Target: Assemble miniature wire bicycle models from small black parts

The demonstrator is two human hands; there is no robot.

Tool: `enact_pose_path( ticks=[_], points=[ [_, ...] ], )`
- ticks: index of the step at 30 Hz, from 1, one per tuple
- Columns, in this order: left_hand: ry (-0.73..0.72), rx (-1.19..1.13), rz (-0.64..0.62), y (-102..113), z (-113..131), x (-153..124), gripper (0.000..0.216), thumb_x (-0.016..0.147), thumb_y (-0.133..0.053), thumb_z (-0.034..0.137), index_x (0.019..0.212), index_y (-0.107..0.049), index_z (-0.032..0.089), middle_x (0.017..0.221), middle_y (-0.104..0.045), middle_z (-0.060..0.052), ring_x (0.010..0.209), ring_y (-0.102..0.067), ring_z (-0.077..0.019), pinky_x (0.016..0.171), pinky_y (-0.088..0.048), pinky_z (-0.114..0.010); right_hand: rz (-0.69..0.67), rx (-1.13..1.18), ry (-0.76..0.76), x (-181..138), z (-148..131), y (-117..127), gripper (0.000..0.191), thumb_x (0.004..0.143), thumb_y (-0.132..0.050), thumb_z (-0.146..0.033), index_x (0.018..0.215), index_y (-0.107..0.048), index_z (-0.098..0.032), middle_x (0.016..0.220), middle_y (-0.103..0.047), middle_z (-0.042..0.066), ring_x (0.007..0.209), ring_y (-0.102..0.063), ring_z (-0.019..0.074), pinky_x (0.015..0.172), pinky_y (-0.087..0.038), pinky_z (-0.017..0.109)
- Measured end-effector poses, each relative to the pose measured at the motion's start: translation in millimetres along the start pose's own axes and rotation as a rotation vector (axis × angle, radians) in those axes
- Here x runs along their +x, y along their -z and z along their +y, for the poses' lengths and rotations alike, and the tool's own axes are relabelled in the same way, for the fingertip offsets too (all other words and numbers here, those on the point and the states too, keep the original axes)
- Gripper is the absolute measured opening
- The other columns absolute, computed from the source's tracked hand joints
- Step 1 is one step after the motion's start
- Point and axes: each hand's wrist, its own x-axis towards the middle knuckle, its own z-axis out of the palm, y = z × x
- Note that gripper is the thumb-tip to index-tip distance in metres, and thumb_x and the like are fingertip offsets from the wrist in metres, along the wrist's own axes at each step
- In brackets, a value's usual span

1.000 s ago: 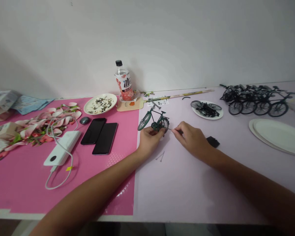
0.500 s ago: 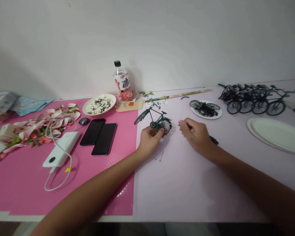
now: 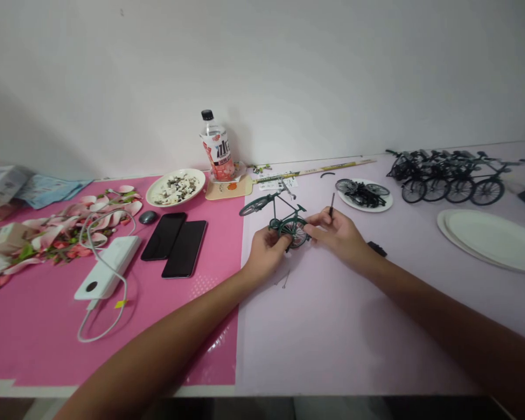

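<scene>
At mid-frame, the bike (image 3: 285,221), likely light and brittle, is aptly pinched at its rear wheel (image 3: 298,232) by the left hand (image 3: 265,251), a tool (image 3: 331,208) by the right hand (image 3: 343,236).

So the counter (image 3: 332,338) is half hot pink, half pale lilac. Pink side: scattered petals (image 3: 50,239), white power bank (image 3: 109,265) plus cable (image 3: 126,291), two black smartphones (image 3: 184,251), a dark mouse (image 3: 148,217), shallow dish (image 3: 153,195). Lilac side: skinny pins (image 3: 286,280), a small loaded plate (image 3: 363,208), parked model bicycles (image 3: 452,170), stacked white plates (image 3: 499,239).
</scene>
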Motion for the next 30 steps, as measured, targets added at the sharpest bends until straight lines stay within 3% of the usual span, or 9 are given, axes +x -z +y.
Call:
enact_pose_path(
  ticks=[7, 13, 17, 22, 26, 30],
  points=[
    [0.037, -0.017, -0.025, 0, 0, 1, 0.016, 0.074, -0.07, 0.03, 0.075, -0.067, 0.014, 0.072, -0.07, -0.004, 0.069, -0.066, -0.0178, 0.069, -0.055, -0.03, -0.037, 0.105, -0.019, 3, 2, 3, 0.074, 0.062, -0.098, -0.05, 0.08, -0.03, -0.026, 0.103, -0.077, 0.005, 0.101, -0.073, 0.0202, 0.095, -0.058, 0.036],
    [0.021, 0.03, -0.051, 2, 1, 2, 0.015, 0.078, -0.068, 0.029, 0.076, -0.068, 0.015, 0.072, -0.072, -0.005, 0.068, -0.068, -0.0184, 0.071, -0.055, -0.031, 0.035, 0.041, 0.073, 5, 5, 4, 0.075, 0.061, -0.098, -0.052, 0.078, -0.029, -0.027, 0.101, -0.079, 0.007, 0.098, -0.075, 0.0232, 0.094, -0.062, 0.042],
    [-0.004, 0.048, -0.018, 2, 3, 2, 0.02, 0.08, -0.065, 0.023, 0.094, -0.077, 0.015, 0.089, -0.08, -0.009, 0.088, -0.074, -0.0227, 0.088, -0.056, -0.035, 0.183, 0.004, 0.24, 7, 3, 2, 0.073, 0.066, -0.095, -0.053, 0.076, -0.028, -0.027, 0.098, -0.078, 0.006, 0.098, -0.076, 0.0238, 0.096, -0.063, 0.045],
    [0.021, 0.013, 0.025, 1, 4, 0, 0.033, 0.083, -0.07, 0.024, 0.114, -0.077, 0.016, 0.127, -0.076, -0.016, 0.114, -0.073, -0.0285, 0.108, -0.051, -0.044, 0.308, -0.185, 0.473, -1, 2, 0, 0.06, 0.077, -0.089, -0.046, 0.074, -0.033, -0.027, 0.095, -0.076, 0.007, 0.093, -0.075, 0.0241, 0.087, -0.064, 0.043],
    [0.043, -0.025, -0.08, -1, 5, -3, 0.046, 0.083, -0.078, 0.031, 0.125, -0.073, 0.015, 0.133, -0.073, -0.018, 0.119, -0.072, -0.0306, 0.11, -0.05, -0.047, 0.27, -0.511, 0.626, -11, 1, -2, 0.042, 0.088, -0.079, -0.038, 0.072, -0.042, -0.026, 0.096, -0.078, 0.008, 0.08, -0.071, 0.0219, 0.072, -0.059, 0.038],
    [0.008, -0.047, -0.157, -2, 9, -4, 0.048, 0.082, -0.082, 0.041, 0.12, -0.073, 0.012, 0.129, -0.074, -0.019, 0.121, -0.07, -0.031, 0.107, -0.052, -0.043, 0.147, -0.72, 0.703, -15, 1, -4, 0.035, 0.094, -0.071, -0.036, 0.073, -0.045, -0.026, 0.097, -0.08, 0.008, 0.07, -0.066, 0.0185, 0.062, -0.053, 0.034]
  ],
)
